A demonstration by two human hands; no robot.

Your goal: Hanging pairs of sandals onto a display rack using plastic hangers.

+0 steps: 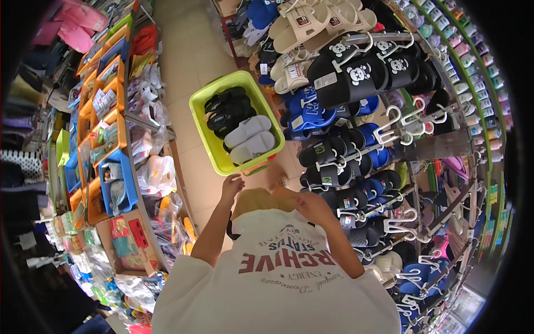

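A yellow-green plastic basket [199, 118] stands on the tiled floor in front of me. Inside it, a pair of grey slippers [250, 138] rests at the near right, beside several black slippers [225, 111]. My left hand [232, 186] hangs just short of the basket's near rim, fingers loosely apart and nothing in them. Close to my right thigh is my right hand [306, 203]; its fingers cannot be made out. A red and green strip, perhaps a handle, shows on the basket's near right edge.
On the right, a rack with white hooks [409, 125] carries black slippers [356, 75], blue slippers [311, 111] and beige slippers [300, 25]. Shelves on the left hold orange bins [114, 133], a blue bin [119, 183] and bagged goods. A tiled aisle [181, 44] runs ahead between them.
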